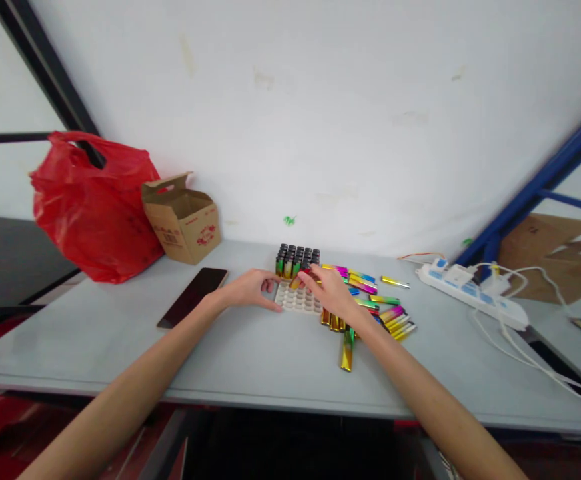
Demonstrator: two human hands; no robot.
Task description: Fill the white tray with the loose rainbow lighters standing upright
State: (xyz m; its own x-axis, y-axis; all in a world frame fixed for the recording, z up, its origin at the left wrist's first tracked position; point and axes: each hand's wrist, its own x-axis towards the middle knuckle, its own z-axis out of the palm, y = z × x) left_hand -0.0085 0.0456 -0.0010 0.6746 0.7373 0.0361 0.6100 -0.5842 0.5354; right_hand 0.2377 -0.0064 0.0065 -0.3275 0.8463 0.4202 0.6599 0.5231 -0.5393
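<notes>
A white tray with rows of holes (297, 301) lies on the table. Its back rows hold several upright lighters (296, 259) with black tops and shiny coloured bodies. My left hand (256, 288) grips the tray's left edge, thumb near the front corner and forefinger by the standing lighters. Between the fingertips of my right hand (327, 288) is a tilted gold and red lighter (295, 283), just over the tray's holes. Loose lighters (363, 285) in gold, green, pink and blue lie to the right, partly hidden by my right hand and forearm. One green-gold lighter (347, 350) lies nearer the front.
A dark phone (193, 297) lies left of my left hand. Behind it stand an open cardboard box (185, 223) and a red plastic bag (95, 210). At the right, a white power strip (473, 295) trails cables across the table (250, 360). A white wall closes the back.
</notes>
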